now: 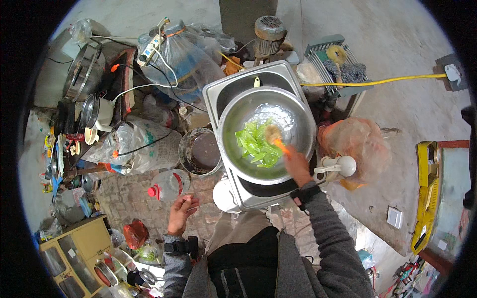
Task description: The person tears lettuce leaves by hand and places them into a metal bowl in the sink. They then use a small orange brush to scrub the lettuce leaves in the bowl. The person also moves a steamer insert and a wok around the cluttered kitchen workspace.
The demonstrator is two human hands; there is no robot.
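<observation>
My right hand (298,165) grips the orange handle of a brush (274,135) with a tan, blurred head. Its head is inside a wide stainless steel basin (231,158), against the right side of a pile of wet-looking green vegetable pieces (257,145). The basin rests over a stainless steel sink (287,70). Behind its far rim a pale green handle (256,82) sticks up; the rest of that tool is hidden. My left hand (180,215) hangs with loosely bent fingers and holds nothing. Just beyond it on the brick floor lies a clear plastic jug (173,185) with a red cap.
Left of the sink stands a dirty bucket (203,151) of murky liquid. A white pitcher (339,165) is close by my right forearm. A yellow hose (402,79) runs right to the wall. A power strip (151,50) with cords lies on a plastic-covered bundle (190,63).
</observation>
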